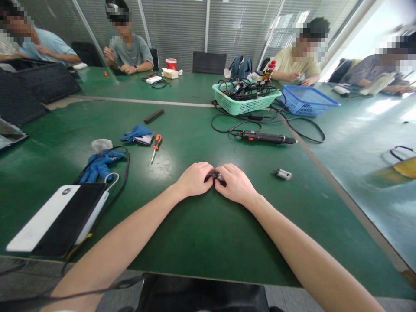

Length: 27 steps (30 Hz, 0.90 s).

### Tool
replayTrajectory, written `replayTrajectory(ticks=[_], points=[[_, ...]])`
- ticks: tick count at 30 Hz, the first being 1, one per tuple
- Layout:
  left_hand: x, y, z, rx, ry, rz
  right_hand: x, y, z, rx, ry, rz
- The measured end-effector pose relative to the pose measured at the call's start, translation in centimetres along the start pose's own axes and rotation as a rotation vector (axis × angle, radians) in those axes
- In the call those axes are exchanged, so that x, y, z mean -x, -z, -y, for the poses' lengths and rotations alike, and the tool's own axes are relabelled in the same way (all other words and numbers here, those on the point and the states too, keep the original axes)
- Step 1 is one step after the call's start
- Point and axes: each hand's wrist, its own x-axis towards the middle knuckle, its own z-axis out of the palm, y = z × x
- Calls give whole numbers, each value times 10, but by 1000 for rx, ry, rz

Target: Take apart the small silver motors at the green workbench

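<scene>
You have a green worktop (pixel 201 242) before you, with people (pixel 130 54) seated around its far side and slatted blinds (pixel 177 32) at 12 o'clock. Taking your left hand (pixel 196 180) and right hand (pixel 237 183) as the clock's centre, a green basket (pixel 242 106) of cords and tools stands at 1, a corded electric driver (pixel 268 138) lies at 2, and an orange-handled screwdriver (pixel 157 143) at 10. The yellow object (pixel 408 168) far out at 3 is cut off. Your hands cover much of the small part (pixel 214 174) between them, so its full outline can't be made out. What shows is dark, with a paler, shiny bit towards 3 o'clock. Each hand's grip is pinched together on it, left and right nearly touching. Nearby at 3 lies a silvery cylinder (pixel 283 174).
</scene>
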Motion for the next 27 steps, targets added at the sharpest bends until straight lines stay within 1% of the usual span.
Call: replayTrajectory(ticks=[6, 17, 27], points=[[0, -1, 0, -14, -3, -1, 0, -1, -1, 9, 27, 13], [1, 0, -1, -12, 1, 3, -1, -3, -2, 56, 3, 9], [1, 1, -1, -20, -9, 23, -2, -1, 1, 94, 31, 16]])
